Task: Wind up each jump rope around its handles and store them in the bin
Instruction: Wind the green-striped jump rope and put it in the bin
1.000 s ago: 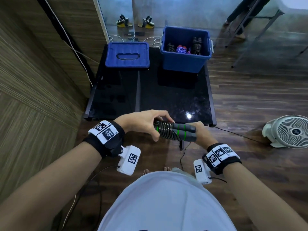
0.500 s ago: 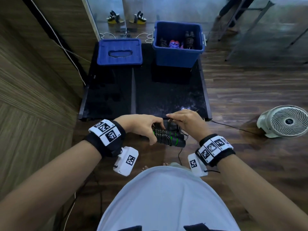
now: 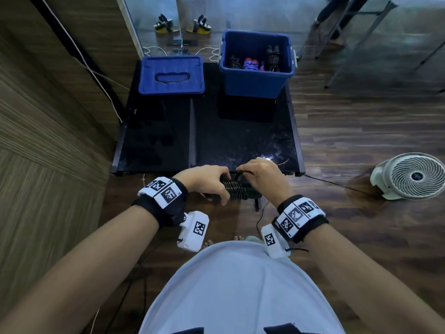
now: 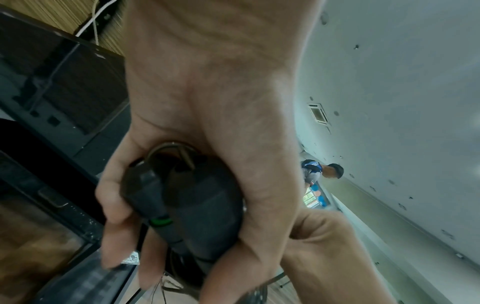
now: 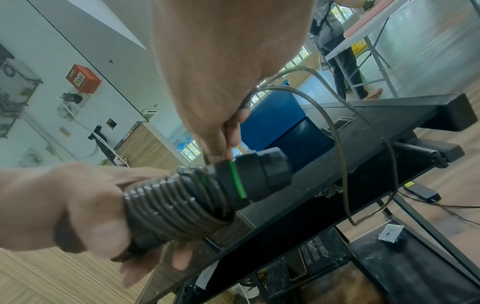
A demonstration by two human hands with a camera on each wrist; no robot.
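Right wrist view: ridged glossy rope coils [image 5: 176, 205] wrap cylindrical black handles [image 5: 257, 174].

My black jump rope [image 3: 237, 190] is nearly coiled around its green-ringed handles [image 5: 249, 176]; the blue bin [image 3: 256, 65] stands at 12 o'clock.

Dark wood-plank floor [image 3: 361, 145] all around the glossy black low tabletop [image 3: 240, 141]. Left of it, a striped wood-panel wall [image 3: 48, 116]; right of it, a white round floor fan [image 3: 409, 175]; beyond it, yellow-soled sandals [image 3: 166, 24] by glass.
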